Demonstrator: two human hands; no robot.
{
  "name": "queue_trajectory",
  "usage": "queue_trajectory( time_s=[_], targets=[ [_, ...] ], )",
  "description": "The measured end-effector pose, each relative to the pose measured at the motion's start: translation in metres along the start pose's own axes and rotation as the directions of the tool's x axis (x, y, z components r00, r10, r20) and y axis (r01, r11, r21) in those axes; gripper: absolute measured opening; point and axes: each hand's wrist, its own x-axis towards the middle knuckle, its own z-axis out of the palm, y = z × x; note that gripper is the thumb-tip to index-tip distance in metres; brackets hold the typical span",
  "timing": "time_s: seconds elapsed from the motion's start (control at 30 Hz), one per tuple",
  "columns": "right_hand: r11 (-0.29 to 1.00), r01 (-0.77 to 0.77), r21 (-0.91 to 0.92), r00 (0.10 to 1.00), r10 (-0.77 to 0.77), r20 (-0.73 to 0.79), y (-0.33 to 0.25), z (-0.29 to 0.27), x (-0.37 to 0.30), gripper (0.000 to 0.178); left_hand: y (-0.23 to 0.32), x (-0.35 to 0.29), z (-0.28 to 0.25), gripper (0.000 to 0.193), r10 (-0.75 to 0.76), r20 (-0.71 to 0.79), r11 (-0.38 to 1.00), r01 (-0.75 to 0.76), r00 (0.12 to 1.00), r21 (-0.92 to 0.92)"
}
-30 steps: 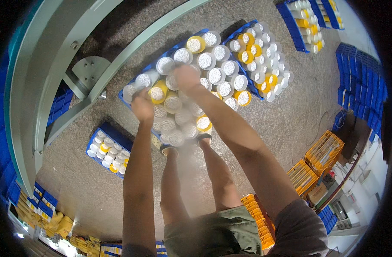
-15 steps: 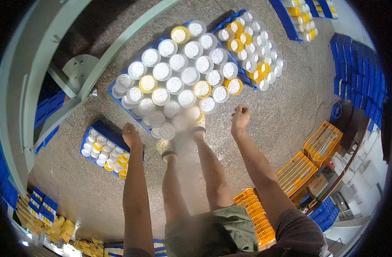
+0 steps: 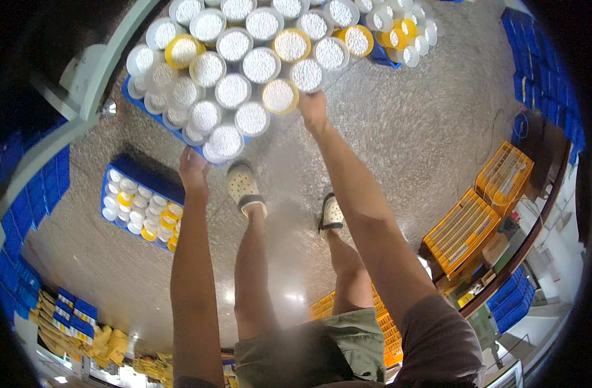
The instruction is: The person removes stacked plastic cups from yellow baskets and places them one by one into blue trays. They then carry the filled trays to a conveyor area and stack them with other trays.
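Note:
In front of me stands a stack of round translucent tubs (image 3: 233,90) filled with small white pieces. A few of the tubs are yellow, such as the yellow tub (image 3: 280,96) near the right edge. The tubs rest on a blue crate (image 3: 155,115), whose rim shows along the left side. My left hand (image 3: 194,173) is at the crate's near left corner, its fingertips partly hidden against it. On the right, my right hand (image 3: 314,111) reaches in beside the yellow tub. Its fingers are hidden behind the tubs, so its grip does not show.
A smaller blue crate of white and yellow tubs (image 3: 144,210) sits on the floor at left. More tubs (image 3: 399,35) stand beyond the stack. Orange crates (image 3: 461,233) and blue stacks (image 3: 545,84) line the right; a pale green metal frame (image 3: 108,71) rises at left.
Both hands have moved forward to the near sides of the tub stack; before, they hung apart from it. My feet have shifted, and the stack now sits higher in view.

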Motion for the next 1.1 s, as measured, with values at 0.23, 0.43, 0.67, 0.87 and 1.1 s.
queue_trajectory(
  time_s=[0.23, 0.43, 0.67, 0.87, 1.1],
  targets=[
    [0.988, -0.116, -0.100, 0.993, 0.116, -0.006, 0.002, -0.010, 0.013, 0.023, -0.011, 0.006, 0.004, 0.061, 0.105, 0.054, 0.994, -0.106, 0.993, 0.010],
    [0.986, -0.122, -0.113, 0.993, 0.121, -0.014, 0.003, -0.021, 0.004, 0.019, -0.024, 0.008, 0.004, 0.072, 0.083, 0.020, 0.996, -0.083, 0.996, -0.026],
    [0.974, -0.165, -0.155, 0.986, 0.165, -0.011, 0.037, -0.091, -0.024, 0.023, -0.094, -0.034, 0.011, 0.077, 0.047, -0.047, 0.998, -0.049, 0.998, -0.043],
    [0.957, -0.130, -0.258, 0.990, 0.112, -0.084, 0.101, -0.191, -0.062, 0.032, -0.186, -0.105, 0.014, 0.081, -0.105, -0.058, 0.989, 0.110, 0.993, 0.093],
    [0.916, 0.235, -0.324, 0.968, -0.251, -0.008, 0.173, -0.333, -0.147, 0.033, -0.338, -0.153, -0.017, 0.069, -0.247, -0.106, 0.959, 0.259, 0.963, 0.115]
  ],
)
